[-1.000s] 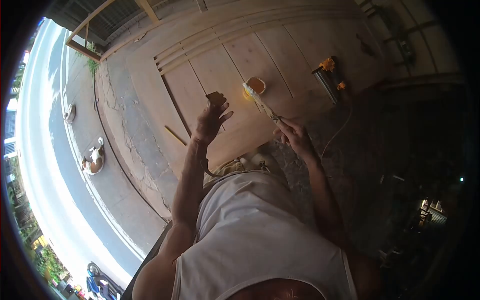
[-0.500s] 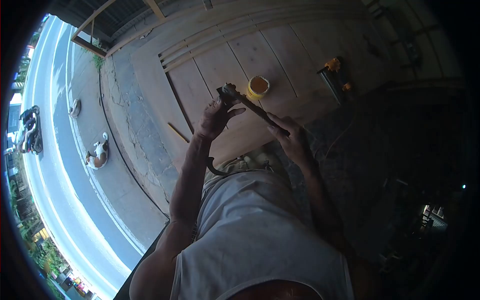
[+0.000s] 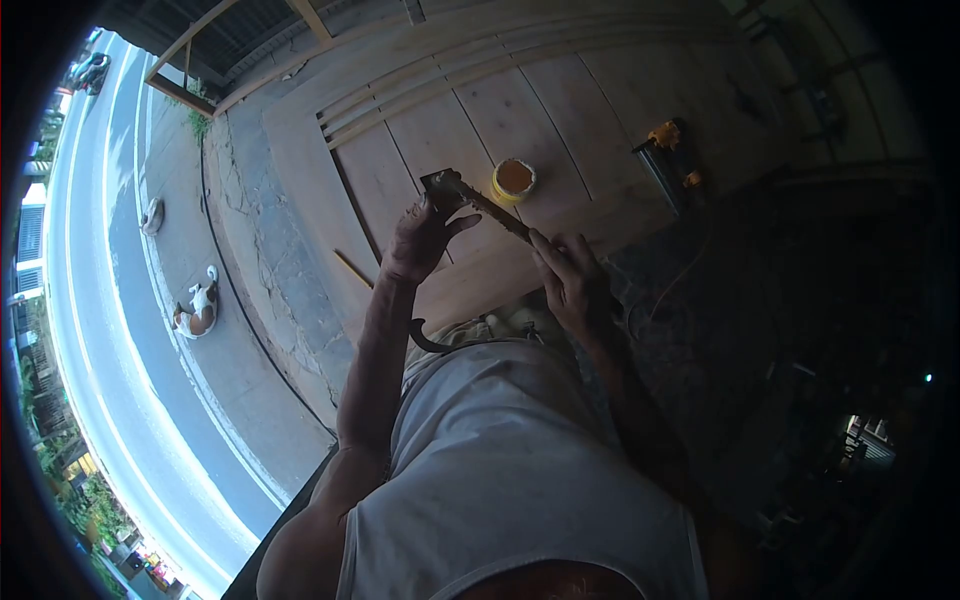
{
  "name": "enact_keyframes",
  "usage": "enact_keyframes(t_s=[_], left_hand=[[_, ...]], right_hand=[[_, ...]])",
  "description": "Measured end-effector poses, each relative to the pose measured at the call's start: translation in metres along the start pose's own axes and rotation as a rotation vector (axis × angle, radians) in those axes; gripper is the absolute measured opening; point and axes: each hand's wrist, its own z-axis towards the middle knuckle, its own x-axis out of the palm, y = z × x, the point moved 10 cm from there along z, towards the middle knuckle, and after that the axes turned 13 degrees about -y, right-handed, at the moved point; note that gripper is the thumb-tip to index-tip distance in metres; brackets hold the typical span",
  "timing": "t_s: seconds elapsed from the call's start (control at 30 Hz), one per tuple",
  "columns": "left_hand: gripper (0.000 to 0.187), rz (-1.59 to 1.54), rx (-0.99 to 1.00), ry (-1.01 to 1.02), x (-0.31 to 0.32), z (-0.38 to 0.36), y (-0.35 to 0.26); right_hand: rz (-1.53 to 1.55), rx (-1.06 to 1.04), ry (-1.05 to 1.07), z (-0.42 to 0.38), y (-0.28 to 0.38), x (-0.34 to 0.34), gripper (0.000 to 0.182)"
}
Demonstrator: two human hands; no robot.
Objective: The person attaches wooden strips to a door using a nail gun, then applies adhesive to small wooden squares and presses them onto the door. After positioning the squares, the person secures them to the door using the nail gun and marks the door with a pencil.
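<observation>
My left hand (image 3: 416, 243) holds a small dark flat plate (image 3: 436, 181) upright at its fingertips, with the thumb spread away to the right. My right hand (image 3: 572, 280) is wrapped round the lower end of a narrow stick (image 3: 500, 214), which looks rough and smeared. The stick slants up to the left, and its far end meets the plate, or lies just in front of it. Beyond the stick, a yellow tub (image 3: 513, 180) of orange-brown paste stands open on the wooden panel (image 3: 530, 110).
A yellow-and-black nail gun (image 3: 665, 165) lies on the panel's right side. A pencil-like yellow stick (image 3: 353, 268) rests near its left edge. On the pavement at left lie a brown-and-white dog (image 3: 197, 308) and another animal (image 3: 152, 217). A road (image 3: 90, 250) runs past with a motorbike (image 3: 90, 72).
The dark plate has turned to show more of its flat face. My right hand has shifted slightly left along with the stick. The motorbike has travelled farther up the road.
</observation>
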Motion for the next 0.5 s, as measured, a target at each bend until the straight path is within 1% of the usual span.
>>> enact_keyframes(t_s=[0.07,0.1,0.17,0.27,0.37,0.5], left_hand=[[0.060,-0.023,-0.020,0.038,-0.004,0.002,0.003],[0.059,-0.034,-0.029,0.056,-0.006,0.002,0.005],[0.059,-0.033,-0.049,0.028,-0.011,0.003,0.008],[0.060,-0.044,-0.067,0.025,-0.009,0.002,0.010],[0.063,-0.034,-0.066,0.026,-0.006,0.002,0.014],[0.066,-0.021,-0.049,-0.012,-0.006,0.002,0.010]], right_hand=[[-0.021,-0.009,-0.006,0.003,-0.004,-0.002,0.040],[0.011,0.023,-0.012,0.004,-0.008,-0.003,0.038],[0.074,0.090,-0.024,0.009,-0.014,-0.006,0.034],[0.298,0.255,0.048,0.012,-0.023,0.002,0.030],[0.316,0.203,0.118,0.012,-0.024,0.015,0.028],[0.373,0.230,0.180,0.011,-0.025,0.016,0.027]])
